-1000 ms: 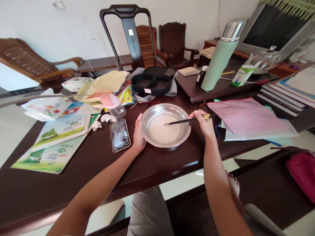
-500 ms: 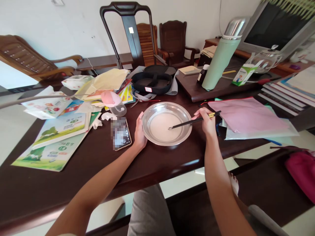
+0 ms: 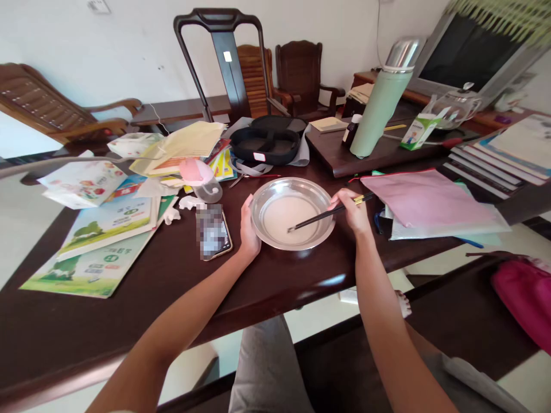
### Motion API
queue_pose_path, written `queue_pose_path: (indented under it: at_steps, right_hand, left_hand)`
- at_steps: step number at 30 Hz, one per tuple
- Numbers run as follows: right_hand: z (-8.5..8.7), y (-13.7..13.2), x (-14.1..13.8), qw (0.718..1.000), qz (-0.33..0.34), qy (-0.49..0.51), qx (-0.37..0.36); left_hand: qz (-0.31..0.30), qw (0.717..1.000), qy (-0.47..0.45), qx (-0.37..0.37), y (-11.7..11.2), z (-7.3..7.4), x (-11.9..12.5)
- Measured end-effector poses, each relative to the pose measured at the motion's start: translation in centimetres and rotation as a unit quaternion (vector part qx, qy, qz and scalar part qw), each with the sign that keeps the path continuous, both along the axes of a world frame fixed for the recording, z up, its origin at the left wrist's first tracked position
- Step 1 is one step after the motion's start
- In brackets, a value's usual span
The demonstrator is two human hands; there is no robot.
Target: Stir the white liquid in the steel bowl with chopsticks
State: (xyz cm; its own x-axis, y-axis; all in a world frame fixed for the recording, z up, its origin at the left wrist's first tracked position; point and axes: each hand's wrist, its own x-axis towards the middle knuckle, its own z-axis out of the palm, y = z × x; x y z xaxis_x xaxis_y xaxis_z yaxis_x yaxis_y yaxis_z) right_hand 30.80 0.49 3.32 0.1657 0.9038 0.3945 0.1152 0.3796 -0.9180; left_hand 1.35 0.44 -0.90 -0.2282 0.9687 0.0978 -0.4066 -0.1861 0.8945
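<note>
A shiny round metal bowl (image 3: 317, 240) stands on the dark table in front of me, with a whitish layer (image 3: 284, 212) covering its bottom. My left hand (image 3: 249, 232) is closed against the bowl's left rim. Black chopsticks (image 3: 318, 218) with gold bands near the top are gripped in my right hand (image 3: 353, 211), over the bowl's right edge. Their tips reach down into the whitish contents, near the middle of the bowl. Whether those contents are liquid or powder I cannot tell.
A phone (image 3: 214, 232) lies left of the bowl, beside crumpled tissues (image 3: 172, 215) and booklets (image 3: 99, 246). Behind are a black case (image 3: 264, 143) and a pink-and-clear device (image 3: 200, 178). To the right are a pink pouch (image 3: 430, 195), a green thermos (image 3: 381, 109) and stacked books (image 3: 486, 166).
My right hand and the chopsticks have moved slightly left, and the tips sit a little further left and lower in the bowl. My left hand stays on the rim.
</note>
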Motion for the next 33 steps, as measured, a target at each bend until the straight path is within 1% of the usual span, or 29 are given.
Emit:
queue_pose_path:
  at_steps: [2,4,7,10,12,14,16,18,20,22,23,25,27,29,31,33]
  right_hand:
    - [0.1,-0.1,-0.2,1.0,0.012,-0.028,0.003]
    - [0.1,0.0,-0.2,0.999,-0.005,-0.036,0.021]
    - [-0.1,0.2,0.1,0.998,-0.051,0.003,0.039]
    - [-0.3,0.3,0.2,0.995,-0.078,0.046,0.037]
    - [-0.2,0.1,0.0,0.997,-0.057,0.037,0.025]
    - [0.0,-0.1,-0.2,1.0,-0.014,-0.001,0.009]
    - [0.2,-0.3,-0.4,0.999,0.002,-0.04,0.013]
    - [0.3,-0.3,-0.4,0.998,-0.024,-0.047,0.029]
    - [0.1,-0.2,-0.2,0.997,-0.062,-0.009,0.038]
    - [0.0,-0.2,0.0,0.996,-0.078,0.038,0.038]
    - [0.0,-0.3,0.0,0.996,-0.069,0.049,0.033]
    - [0.2,-0.5,-0.1,0.999,-0.027,0.038,0.012]
    - [0.6,-0.8,-0.4,1.0,0.018,-0.004,-0.008]
    - [0.8,-0.9,-0.6,0.998,0.032,-0.054,0.0]
    - [0.8,-0.8,-0.5,0.997,0.009,-0.071,0.013]
    - [0.5,-0.5,-0.1,0.998,-0.037,-0.043,0.016]
  left_hand:
    - [0.004,1.0,-0.003,0.007,0.1,-0.1,0.1]
    - [0.008,1.0,-0.004,0.007,0.1,-0.1,0.2]
    - [0.012,1.0,0.001,-0.006,0.1,-0.1,0.2]
    - [0.015,1.0,0.01,-0.011,0.0,-0.2,0.0]
    - [0.016,1.0,0.017,-0.009,-0.1,-0.2,-0.1]
    - [0.017,0.999,0.026,-0.012,-0.2,-0.3,-0.2]
    - [0.017,0.999,0.031,-0.019,-0.3,-0.3,-0.2]
    - [0.014,0.999,0.027,-0.025,-0.4,-0.3,-0.3]
    - [0.011,0.999,0.024,-0.028,-0.5,-0.2,-0.3]
    - [0.012,0.999,0.023,-0.029,-0.6,-0.2,-0.3]
    - [0.013,0.999,0.022,-0.029,-0.6,-0.1,-0.3]
    - [0.016,0.999,0.02,-0.03,-0.7,-0.1,-0.3]
    - [0.013,0.999,0.018,-0.03,-0.7,0.0,-0.2]
    - [0.01,0.999,0.014,-0.03,-0.7,0.0,-0.2]
    - [0.012,0.999,0.01,-0.029,-0.7,0.1,-0.1]
    - [0.014,0.999,0.009,-0.031,-0.8,0.2,0.0]
